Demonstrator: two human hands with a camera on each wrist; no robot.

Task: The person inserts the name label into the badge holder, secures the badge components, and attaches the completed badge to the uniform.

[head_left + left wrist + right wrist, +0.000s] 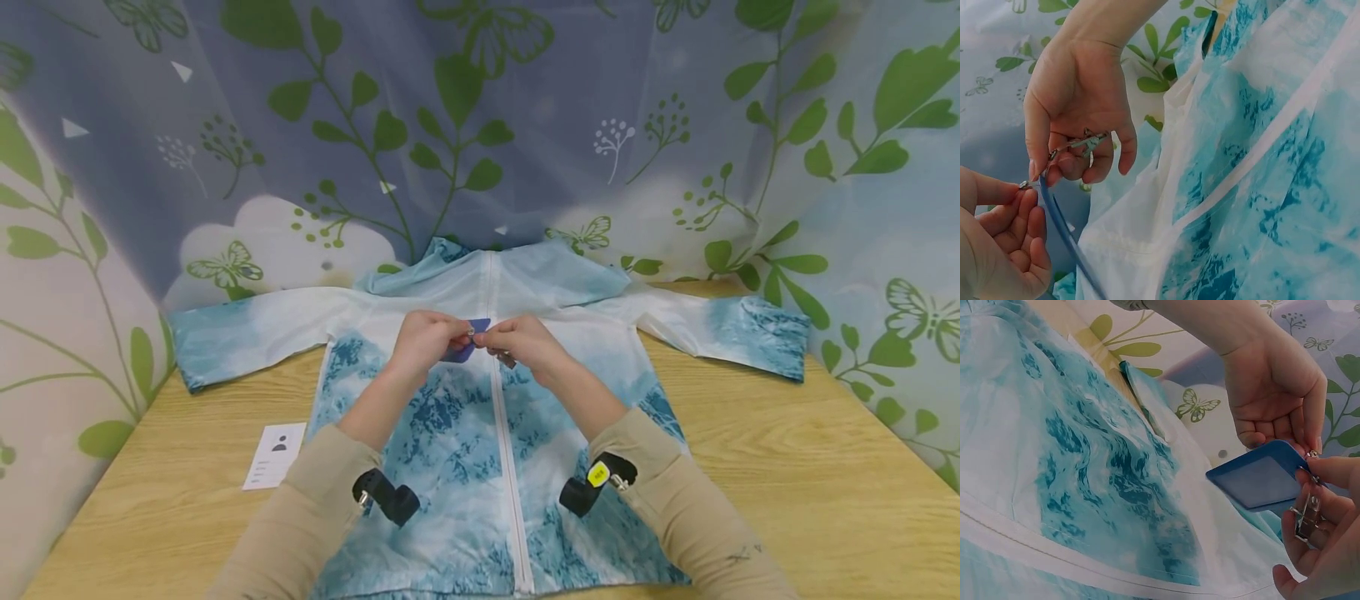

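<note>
A blue badge holder (pixel 1260 481) with a see-through window hangs between the two hands, over the upper front of a blue-and-white zip jacket (pixel 450 433). At the holder's edge, my left hand (pixel 425 337) pinches a small metal snap (pixel 1025 185) between thumb and forefinger. My right hand (pixel 527 342) grips the metal badge clip (pixel 1307 519), its thumb and fingertips close beside the left ones at the holder's top edge. The clip's metal jaw lies against the right hand's curled fingers. In the left wrist view the holder shows edge-on.
The jacket lies spread on a wooden table (pixel 750 442), sleeves out to both sides. A white card (pixel 274 456) with a person icon lies left of the jacket, near the left forearm. A leaf-patterned curtain (pixel 555 108) hangs behind the table and at its sides.
</note>
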